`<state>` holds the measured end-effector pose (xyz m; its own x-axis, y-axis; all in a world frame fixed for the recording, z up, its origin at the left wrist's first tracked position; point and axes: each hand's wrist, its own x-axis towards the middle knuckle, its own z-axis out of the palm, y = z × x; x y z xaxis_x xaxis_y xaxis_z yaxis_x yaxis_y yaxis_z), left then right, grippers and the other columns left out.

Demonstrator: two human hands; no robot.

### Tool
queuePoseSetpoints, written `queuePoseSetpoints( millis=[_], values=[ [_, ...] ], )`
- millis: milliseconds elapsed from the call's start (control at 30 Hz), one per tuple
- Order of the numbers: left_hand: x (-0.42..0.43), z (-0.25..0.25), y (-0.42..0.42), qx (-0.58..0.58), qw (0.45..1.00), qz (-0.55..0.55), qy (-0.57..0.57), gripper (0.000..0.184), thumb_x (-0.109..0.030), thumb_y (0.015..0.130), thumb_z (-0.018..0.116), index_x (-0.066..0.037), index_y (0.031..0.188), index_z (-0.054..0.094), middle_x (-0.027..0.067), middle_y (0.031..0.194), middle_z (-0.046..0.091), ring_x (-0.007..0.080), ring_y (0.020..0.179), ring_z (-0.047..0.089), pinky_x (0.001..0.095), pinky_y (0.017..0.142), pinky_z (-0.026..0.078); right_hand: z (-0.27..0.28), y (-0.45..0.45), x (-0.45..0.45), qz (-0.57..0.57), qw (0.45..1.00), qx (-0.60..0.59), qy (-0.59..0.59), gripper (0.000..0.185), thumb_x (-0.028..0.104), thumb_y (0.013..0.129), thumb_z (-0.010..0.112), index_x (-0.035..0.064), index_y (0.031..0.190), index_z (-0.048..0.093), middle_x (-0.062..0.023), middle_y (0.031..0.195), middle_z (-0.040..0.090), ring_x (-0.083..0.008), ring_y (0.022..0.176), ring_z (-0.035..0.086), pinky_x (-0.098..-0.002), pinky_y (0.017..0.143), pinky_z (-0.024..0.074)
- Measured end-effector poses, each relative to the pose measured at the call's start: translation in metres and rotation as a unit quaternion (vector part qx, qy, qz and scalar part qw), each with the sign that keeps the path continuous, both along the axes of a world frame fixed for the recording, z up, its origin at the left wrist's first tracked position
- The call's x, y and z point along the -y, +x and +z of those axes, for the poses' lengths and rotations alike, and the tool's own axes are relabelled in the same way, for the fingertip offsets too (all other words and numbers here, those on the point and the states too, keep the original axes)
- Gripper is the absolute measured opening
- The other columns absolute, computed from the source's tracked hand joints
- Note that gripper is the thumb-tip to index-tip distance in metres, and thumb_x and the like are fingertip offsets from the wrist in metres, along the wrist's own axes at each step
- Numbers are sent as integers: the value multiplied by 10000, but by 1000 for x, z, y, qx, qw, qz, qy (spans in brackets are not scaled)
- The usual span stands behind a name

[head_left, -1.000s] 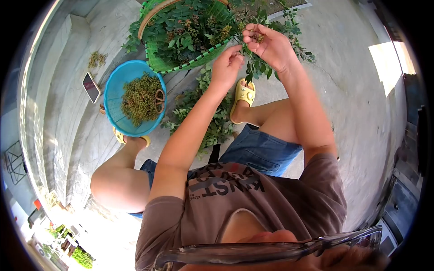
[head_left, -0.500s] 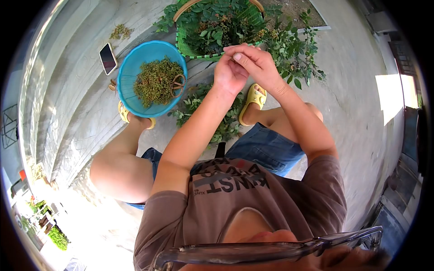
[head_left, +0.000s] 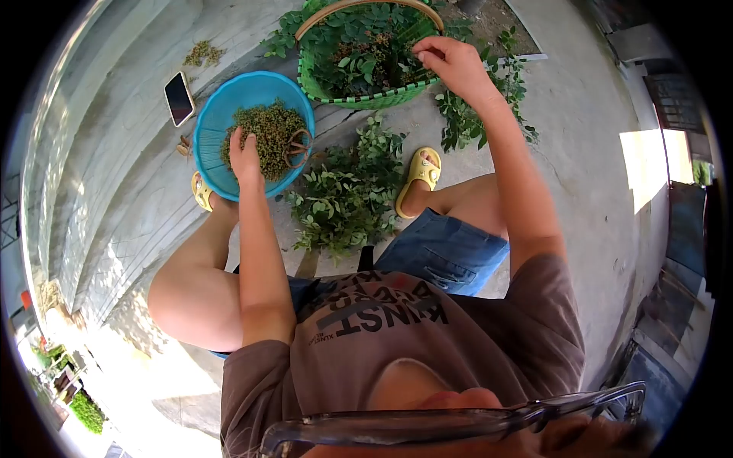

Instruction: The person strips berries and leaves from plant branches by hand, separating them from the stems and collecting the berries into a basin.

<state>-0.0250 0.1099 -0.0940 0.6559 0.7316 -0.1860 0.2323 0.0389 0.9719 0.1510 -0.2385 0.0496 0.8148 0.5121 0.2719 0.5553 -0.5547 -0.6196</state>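
My left hand (head_left: 247, 158) reaches into the blue plastic basin (head_left: 205, 137), its thumb and forefinger apart over a heap of small greenish-brown berry clusters (head_left: 279, 126). A loop-shaped brown piece (head_left: 298, 149) lies on the heap's right side. My right hand (head_left: 452, 65) is closed in a pinch at the right rim of the green woven basket (head_left: 366, 101). What lies between its fingertips is too small to make out. Leafy branches with berry clusters (head_left: 370, 57) fill the basket, under its tan arched handle (head_left: 366, 6).
Leafy cuttings (head_left: 347, 198) lie on the concrete between my feet, which wear yellow sandals (head_left: 424, 168). More branches (head_left: 481, 107) spread right of the basket. A phone (head_left: 179, 99) and a small berry bunch (head_left: 203, 53) rest left of the basin, by stone steps (head_left: 114, 99).
My hands, together in front of the basket before, have separated. The left moved down-left into the basin; the right moved up and right to the basket's rim. The branches at right have shifted.
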Motion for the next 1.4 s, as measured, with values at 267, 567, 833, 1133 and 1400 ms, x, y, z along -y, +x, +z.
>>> queuePoseSetpoints(
  millis=[267, 567, 833, 1133, 1400],
  values=[
    [90, 46, 50, 114, 965, -209, 106, 312, -19, 856, 567, -56, 1165, 581, 95, 1111, 563, 167, 1023, 555, 247, 766, 489, -66, 42, 49, -55, 985, 61, -153, 246, 143, 767, 665, 124, 1011, 648, -107, 958, 634, -283, 839, 624, -393, 764, 498],
    [157, 80, 96, 114, 930, -337, 92, 214, -24, 876, 552, -51, 1069, 639, 34, 1038, 608, 118, 931, 582, 245, 804, 462, -46, 54, 35, -74, 995, -61, 41, 172, 139, 827, 654, 46, 971, 640, -43, 788, 652, -126, 676, 610, -267, 647, 489],
    [144, 96, 95, 130, 941, -302, 85, 183, -61, 891, 564, -33, 1057, 636, 29, 1023, 614, 116, 934, 577, 248, 811, 459, 1, 9, -16, 13, 971, -148, 186, 141, 116, 860, 640, 27, 969, 625, 10, 785, 619, -49, 679, 561, -200, 614, 457],
    [120, 67, 64, 79, 957, -270, 66, 173, -47, 841, 602, -61, 1003, 660, 40, 936, 607, 120, 793, 577, 249, 734, 466, -37, -13, -29, 56, 947, -302, 92, 173, 142, 850, 643, 24, 977, 637, -9, 750, 626, -59, 650, 584, -207, 567, 479],
    [144, 75, 65, 115, 931, -308, 157, 358, -13, 759, 700, -47, 1103, 606, 39, 976, 552, 101, 772, 554, 234, 666, 477, -46, -14, -42, 88, 922, -351, 140, 182, 147, 874, 616, 8, 989, 634, -10, 767, 626, -69, 650, 581, -210, 563, 483]
  ],
)
